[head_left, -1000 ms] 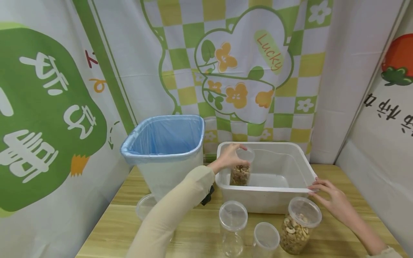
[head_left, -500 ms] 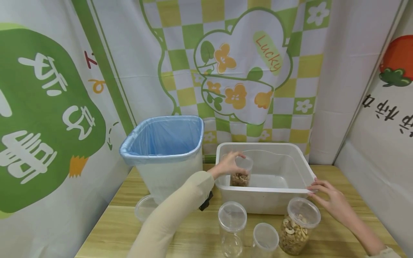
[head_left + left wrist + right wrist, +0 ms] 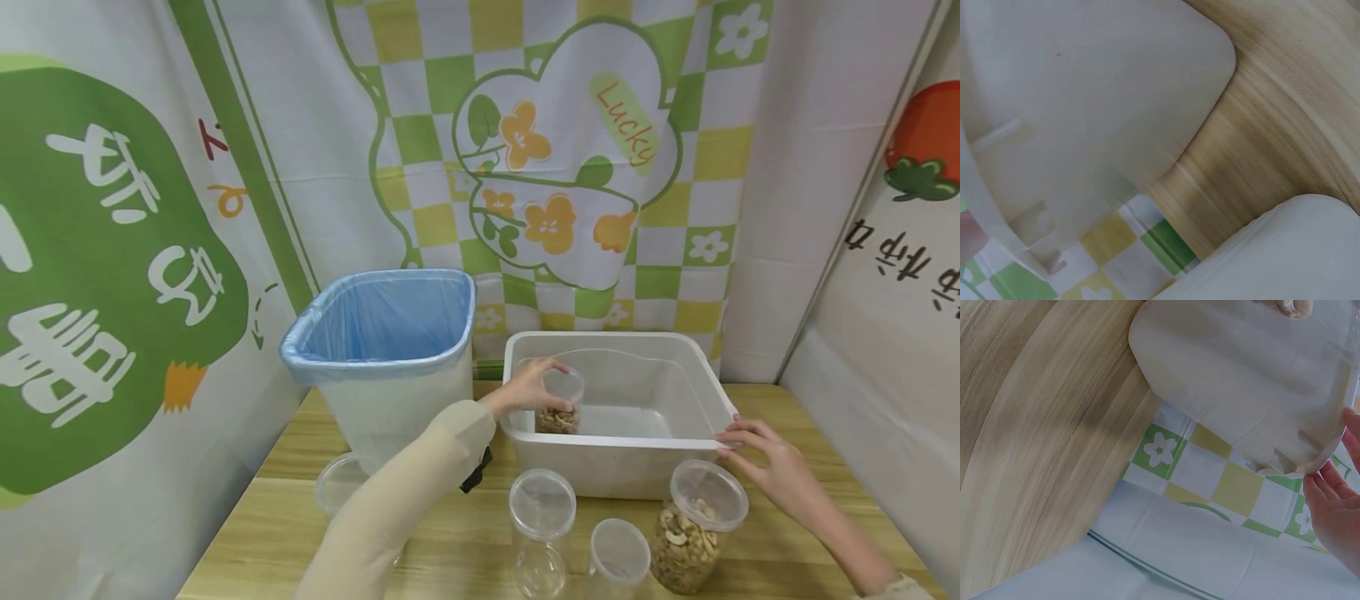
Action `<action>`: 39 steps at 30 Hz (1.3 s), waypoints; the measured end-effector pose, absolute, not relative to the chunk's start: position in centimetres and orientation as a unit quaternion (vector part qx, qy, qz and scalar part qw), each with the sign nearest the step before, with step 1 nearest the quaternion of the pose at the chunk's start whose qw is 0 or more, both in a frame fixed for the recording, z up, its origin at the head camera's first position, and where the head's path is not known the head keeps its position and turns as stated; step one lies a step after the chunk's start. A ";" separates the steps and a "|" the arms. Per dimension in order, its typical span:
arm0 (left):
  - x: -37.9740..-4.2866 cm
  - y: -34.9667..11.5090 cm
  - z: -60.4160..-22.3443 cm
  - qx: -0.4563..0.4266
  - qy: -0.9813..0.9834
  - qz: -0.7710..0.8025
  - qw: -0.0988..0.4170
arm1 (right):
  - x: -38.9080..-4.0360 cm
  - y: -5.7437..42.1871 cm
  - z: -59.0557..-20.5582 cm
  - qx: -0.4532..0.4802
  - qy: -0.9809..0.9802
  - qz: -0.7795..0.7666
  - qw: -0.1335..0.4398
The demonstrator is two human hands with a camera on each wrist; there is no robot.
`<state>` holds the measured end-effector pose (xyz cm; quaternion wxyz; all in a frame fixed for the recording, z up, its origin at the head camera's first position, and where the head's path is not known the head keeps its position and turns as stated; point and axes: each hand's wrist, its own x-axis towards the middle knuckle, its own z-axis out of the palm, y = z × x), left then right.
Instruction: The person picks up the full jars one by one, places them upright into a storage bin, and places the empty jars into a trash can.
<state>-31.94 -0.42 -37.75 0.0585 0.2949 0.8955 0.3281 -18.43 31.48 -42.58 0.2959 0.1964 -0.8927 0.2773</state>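
My left hand [image 3: 531, 387] reaches over the near left of a white plastic tub [image 3: 600, 467] and grips a clear jar [image 3: 558, 418] of walnuts by its upper part. That jar stands low inside the tub, its bottom hidden by the front wall. In the left wrist view only a fingertip [image 3: 969, 234] shows, past the tub's rim. With thumb and fingers my right hand [image 3: 772, 462] holds the tub's front right corner, also seen in the right wrist view. Just in front of that corner stands a lidded jar [image 3: 686, 537] of cashews and other nuts.
A bin [image 3: 390, 408] with a blue liner stands left of the tub. Two lidded clear containers, a taller jar [image 3: 542, 517] and a shorter one [image 3: 618, 554], stand at the front of the wooden table [image 3: 262, 533]. Another clear lid [image 3: 337, 479] lies partly behind the left sleeve.
My left hand has lowered the jar of walnuts further into the tub. The right hand stays at the tub's corner.
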 end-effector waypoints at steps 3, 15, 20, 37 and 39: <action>-31.8 -0.4 -37.4 0.292 0.900 0.317 0.062 | -18.4 31.4 -42.6 0.198 -0.892 0.281 0.294; -29.6 -0.7 -33.6 0.286 0.916 0.265 0.096 | -18.6 31.5 -42.7 0.214 -0.884 0.281 0.308; -28.3 -0.8 -31.5 0.320 0.905 0.258 0.113 | -18.6 31.6 -42.7 0.212 -0.882 0.287 0.307; -23.2 -0.9 -28.2 0.362 0.891 0.251 0.111 | -18.4 31.5 -42.5 0.198 -0.895 0.275 0.290; -22.6 -0.6 -28.3 0.368 0.889 0.250 0.106 | -18.4 31.5 -42.5 0.195 -0.897 0.275 0.287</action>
